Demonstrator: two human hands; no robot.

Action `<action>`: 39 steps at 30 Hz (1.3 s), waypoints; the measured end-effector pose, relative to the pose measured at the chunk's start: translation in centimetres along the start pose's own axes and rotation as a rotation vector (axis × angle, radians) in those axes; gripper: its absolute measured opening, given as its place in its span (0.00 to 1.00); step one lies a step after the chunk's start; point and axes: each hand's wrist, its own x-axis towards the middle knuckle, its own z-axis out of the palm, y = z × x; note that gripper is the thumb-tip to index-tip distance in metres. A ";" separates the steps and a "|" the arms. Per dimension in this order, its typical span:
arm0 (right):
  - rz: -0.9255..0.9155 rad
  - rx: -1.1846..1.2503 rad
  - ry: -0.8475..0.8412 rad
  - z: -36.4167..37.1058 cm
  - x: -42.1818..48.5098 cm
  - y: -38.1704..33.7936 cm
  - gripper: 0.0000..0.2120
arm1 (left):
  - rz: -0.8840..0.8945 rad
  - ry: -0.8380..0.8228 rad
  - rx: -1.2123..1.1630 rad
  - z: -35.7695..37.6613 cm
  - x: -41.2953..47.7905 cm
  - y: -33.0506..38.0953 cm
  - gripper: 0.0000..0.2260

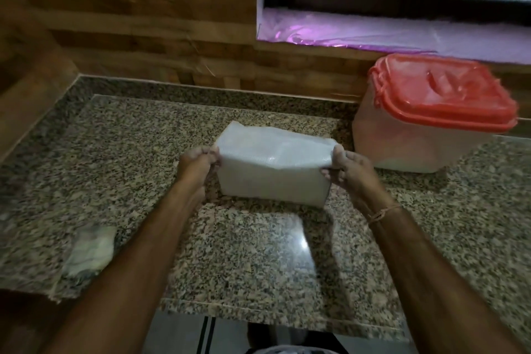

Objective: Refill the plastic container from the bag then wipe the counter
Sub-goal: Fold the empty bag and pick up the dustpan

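Arms: ours, both reaching forward over the near edge of the desk (258, 261); thread band (382, 213) on the right wrist.
Left hand (198, 162): fingers curled, we pinch the bag's top left corner.
Right hand (347, 172): same pinch, top right corner.
Bag (273, 169): white, full, sitting mid-desk between our hands.
Container (416, 138): clear plastic, red lid (442, 92) on, back right near the bag, not touching.
Cloth (89, 250): pale, crumpled, near left, well apart from the bag.

Head-worn view, close, downward over counter (138, 158)
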 end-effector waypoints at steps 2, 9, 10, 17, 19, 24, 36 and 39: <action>-0.063 -0.027 -0.013 -0.1 0.1 -0.8 0.20 | 0.075 -0.026 -0.034 -0.5 -1.2 0.7 0.09; 0.134 -0.256 -0.076 -2.2 -2.4 6.0 0.24 | 0.135 0.051 0.355 -2.8 -6.3 -8.1 0.22; 0.178 -0.300 -0.071 -2.6 -2.9 7.5 0.24 | 0.084 0.044 0.387 -3.2 -7.1 -9.7 0.23; 0.123 -0.604 0.001 -4.3 -4.8 13.1 0.22 | 0.324 0.099 0.984 -2.3 -8.5 -14.1 0.27; 0.099 -0.652 0.018 -4.2 -4.6 13.0 0.21 | 0.513 -0.026 1.179 -0.6 -7.2 -13.5 0.35; 0.182 -0.205 0.269 -3.5 -4.2 13.6 0.09 | 0.444 -0.265 1.453 2.0 -5.4 -15.6 0.39; 0.313 -0.147 0.062 -1.6 -6.4 14.3 0.11 | 0.054 -0.157 0.887 6.5 -7.3 -13.9 0.26; 0.267 -0.169 0.019 -2.2 -6.2 13.8 0.09 | -0.136 -0.241 0.534 6.0 -6.3 -13.1 0.23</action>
